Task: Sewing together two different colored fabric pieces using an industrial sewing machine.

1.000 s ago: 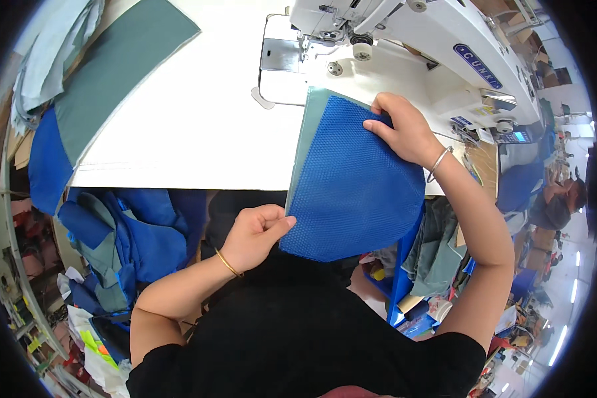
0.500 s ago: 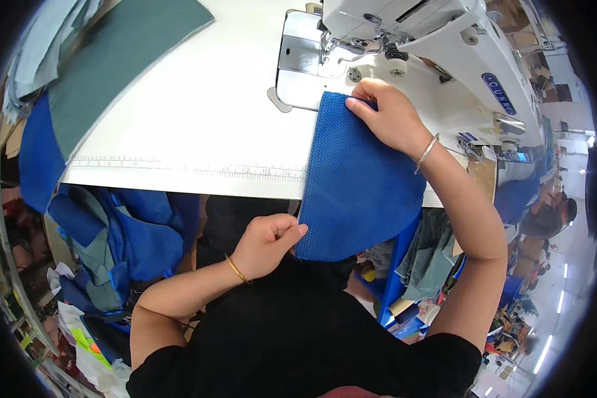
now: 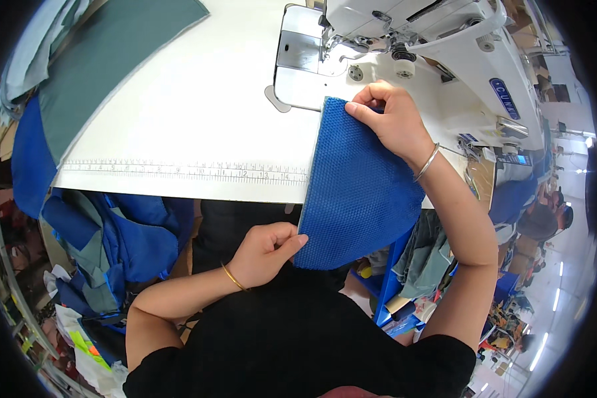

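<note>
A blue mesh fabric piece (image 3: 361, 182), straight along its left side and rounded at the right, is held out flat over the table's front edge. My left hand (image 3: 266, 252) pinches the straight side near its lower corner, below the table. At the top corner my right hand (image 3: 395, 119) grips the same fabric between thumb and fingers. Just beyond that corner stands a white sewing machine (image 3: 438, 40), its metal needle plate (image 3: 300, 60) to the upper left of my right hand. The fabric lies short of the needle.
A printed ruler scale (image 3: 199, 174) runs along the front of the white table (image 3: 199, 99). Grey-green fabric (image 3: 119, 66) covers the table's far left. Blue and grey cloth pieces (image 3: 139, 232) hang below at left. Right of my lap, a blue stand (image 3: 391, 275) holds thread spools and cloth.
The view has shifted slightly. Both hands and the blue fabric sit a little lower, closer to me; the grip at both corners is the same.
</note>
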Action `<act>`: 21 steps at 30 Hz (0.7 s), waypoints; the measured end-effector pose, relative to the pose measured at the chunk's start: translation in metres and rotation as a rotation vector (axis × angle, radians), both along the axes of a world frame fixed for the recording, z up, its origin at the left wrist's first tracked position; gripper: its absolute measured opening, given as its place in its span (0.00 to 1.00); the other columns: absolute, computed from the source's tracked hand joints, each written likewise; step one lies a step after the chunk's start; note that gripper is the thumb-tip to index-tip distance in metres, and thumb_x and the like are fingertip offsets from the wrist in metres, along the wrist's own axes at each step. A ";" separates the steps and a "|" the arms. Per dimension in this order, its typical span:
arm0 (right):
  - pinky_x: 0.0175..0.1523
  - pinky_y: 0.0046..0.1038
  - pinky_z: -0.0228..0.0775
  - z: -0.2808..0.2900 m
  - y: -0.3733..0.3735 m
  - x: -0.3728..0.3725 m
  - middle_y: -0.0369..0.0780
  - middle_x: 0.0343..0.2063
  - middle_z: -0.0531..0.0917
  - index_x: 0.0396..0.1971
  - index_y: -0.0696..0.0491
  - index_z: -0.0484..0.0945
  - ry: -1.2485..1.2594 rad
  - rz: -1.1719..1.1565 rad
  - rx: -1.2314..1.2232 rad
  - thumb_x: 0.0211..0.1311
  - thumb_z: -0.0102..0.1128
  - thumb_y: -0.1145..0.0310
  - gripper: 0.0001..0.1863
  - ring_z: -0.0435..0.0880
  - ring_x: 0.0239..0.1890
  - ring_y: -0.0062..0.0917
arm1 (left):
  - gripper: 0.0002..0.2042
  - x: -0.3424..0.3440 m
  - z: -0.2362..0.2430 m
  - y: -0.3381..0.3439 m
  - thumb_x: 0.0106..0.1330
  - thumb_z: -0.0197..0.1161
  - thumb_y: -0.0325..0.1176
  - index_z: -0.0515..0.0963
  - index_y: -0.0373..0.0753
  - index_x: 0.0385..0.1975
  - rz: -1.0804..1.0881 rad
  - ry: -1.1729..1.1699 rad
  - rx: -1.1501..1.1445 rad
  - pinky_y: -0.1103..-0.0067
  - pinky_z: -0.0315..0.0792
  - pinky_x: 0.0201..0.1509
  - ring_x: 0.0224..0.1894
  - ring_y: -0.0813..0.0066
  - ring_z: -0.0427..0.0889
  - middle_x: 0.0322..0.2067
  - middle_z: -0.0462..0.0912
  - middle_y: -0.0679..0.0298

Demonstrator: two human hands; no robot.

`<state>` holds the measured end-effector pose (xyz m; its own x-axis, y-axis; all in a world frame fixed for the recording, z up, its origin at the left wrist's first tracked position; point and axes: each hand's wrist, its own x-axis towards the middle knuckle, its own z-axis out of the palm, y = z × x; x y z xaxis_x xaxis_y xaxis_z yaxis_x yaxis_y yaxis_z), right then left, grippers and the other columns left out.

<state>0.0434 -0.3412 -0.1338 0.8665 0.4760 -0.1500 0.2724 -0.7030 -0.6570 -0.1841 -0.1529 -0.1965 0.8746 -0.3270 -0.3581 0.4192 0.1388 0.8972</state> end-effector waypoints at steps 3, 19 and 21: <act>0.39 0.21 0.68 -0.005 0.001 -0.001 0.33 0.27 0.78 0.27 0.58 0.83 -0.048 -0.029 0.013 0.59 0.70 0.66 0.11 0.74 0.31 0.16 | 0.15 -0.001 0.000 -0.001 0.75 0.58 0.34 0.74 0.34 0.24 0.004 -0.006 -0.011 0.85 0.65 0.26 0.21 0.88 0.69 0.16 0.73 0.70; 0.38 0.24 0.75 -0.015 -0.004 0.006 0.39 0.24 0.84 0.28 0.59 0.85 -0.174 0.034 0.033 0.56 0.72 0.61 0.14 0.82 0.29 0.20 | 0.08 -0.025 0.001 -0.001 0.68 0.66 0.30 0.81 0.29 0.36 0.083 0.169 -0.231 0.85 0.80 0.41 0.36 0.82 0.86 0.30 0.87 0.62; 0.37 0.21 0.72 -0.016 -0.004 0.006 0.35 0.24 0.83 0.28 0.59 0.85 -0.156 0.037 0.027 0.57 0.72 0.61 0.14 0.80 0.29 0.17 | 0.08 -0.028 0.001 -0.002 0.68 0.66 0.30 0.81 0.30 0.35 0.075 0.092 -0.112 0.85 0.80 0.39 0.33 0.82 0.85 0.29 0.86 0.63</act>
<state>0.0496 -0.3449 -0.1498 0.8602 0.5099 -0.0016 0.3981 -0.6735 -0.6228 -0.2123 -0.1545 -0.1955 0.8634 -0.3040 -0.4026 0.4833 0.2700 0.8328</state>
